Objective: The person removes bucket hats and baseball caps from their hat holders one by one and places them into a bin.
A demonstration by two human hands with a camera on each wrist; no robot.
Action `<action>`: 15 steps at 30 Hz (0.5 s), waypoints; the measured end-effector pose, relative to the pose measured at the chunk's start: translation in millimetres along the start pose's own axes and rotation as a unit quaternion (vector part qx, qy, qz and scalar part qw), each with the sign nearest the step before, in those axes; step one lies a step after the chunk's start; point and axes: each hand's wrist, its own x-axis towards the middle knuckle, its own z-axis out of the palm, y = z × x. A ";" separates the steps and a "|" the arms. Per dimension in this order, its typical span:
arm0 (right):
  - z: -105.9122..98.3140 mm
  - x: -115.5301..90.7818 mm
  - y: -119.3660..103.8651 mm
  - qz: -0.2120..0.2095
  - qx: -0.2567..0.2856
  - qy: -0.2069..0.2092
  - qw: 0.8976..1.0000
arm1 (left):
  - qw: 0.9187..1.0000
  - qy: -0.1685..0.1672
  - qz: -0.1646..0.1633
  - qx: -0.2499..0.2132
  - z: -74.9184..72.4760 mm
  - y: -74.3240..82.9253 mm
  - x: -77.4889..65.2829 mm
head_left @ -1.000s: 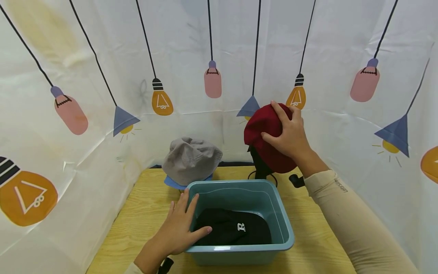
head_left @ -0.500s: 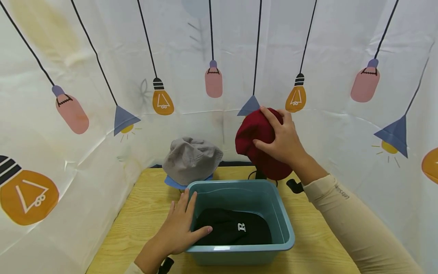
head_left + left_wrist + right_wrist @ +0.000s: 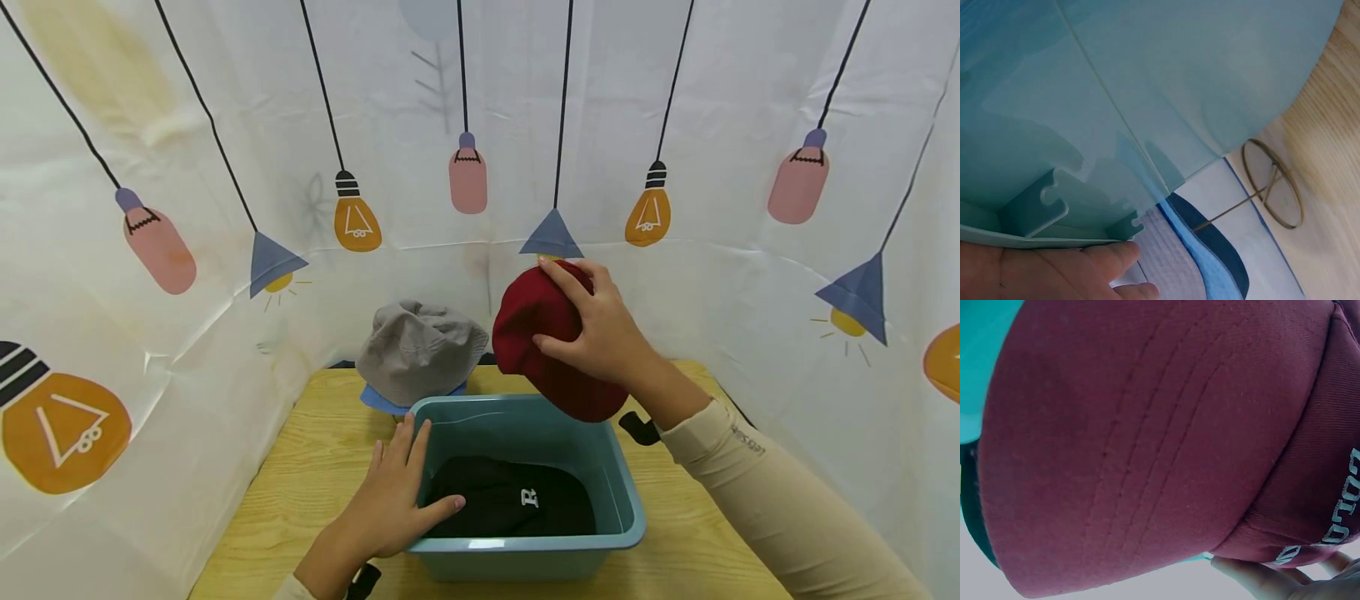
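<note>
The left hand (image 3: 382, 504), fingers apart, rests on the left rim of a blue-green plastic tub (image 3: 517, 544); behind, a grey cloth hat (image 3: 420, 354) sits above a blue brim (image 3: 381, 402). Inside the tub lies a black cloth cap (image 3: 498, 504). By its far rim, a red cloth cap (image 3: 551, 377) hangs clamped in the right hand (image 3: 603, 333).

White "R" (image 3: 529, 497) on black cap (image 3: 491, 492), clear in head view. Red cap (image 3: 1116, 456): pale stitched letters (image 3: 1336, 531) just above the brim, right wrist view; an "O" reads, rest slanted or cut by frame edge. Right sleeve (image 3: 780, 492): small dark lettering (image 3: 747, 440) near cuff, starts "Let's", remainder too small.
</note>
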 end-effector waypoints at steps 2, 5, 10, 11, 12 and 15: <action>0.9 -2.4 -3.4 -0.006 0.003 -0.008 1.000 | 1.000 -0.001 0.000 0.001 -0.4 0.4 0.0; 2.2 -6.2 -8.1 -0.012 0.006 -0.020 1.000 | 1.000 0.000 0.000 0.002 -0.6 0.9 -0.1; 6.1 -12.7 -13.4 -0.019 0.009 -0.037 0.999 | 1.000 -0.003 -0.004 0.002 -0.1 0.6 0.1; 7.2 -14.0 -14.2 -0.021 0.007 -0.040 0.999 | 1.000 -0.003 -0.004 0.002 0.1 0.4 -0.1; 8.8 -15.2 -14.4 -0.024 0.004 -0.042 0.999 | 1.000 -0.003 -0.004 0.001 0.2 0.4 -0.2; 12.5 -18.1 -17.2 -0.031 0.000 -0.054 0.998 | 1.000 -0.002 -0.005 0.002 0.6 0.1 -0.5</action>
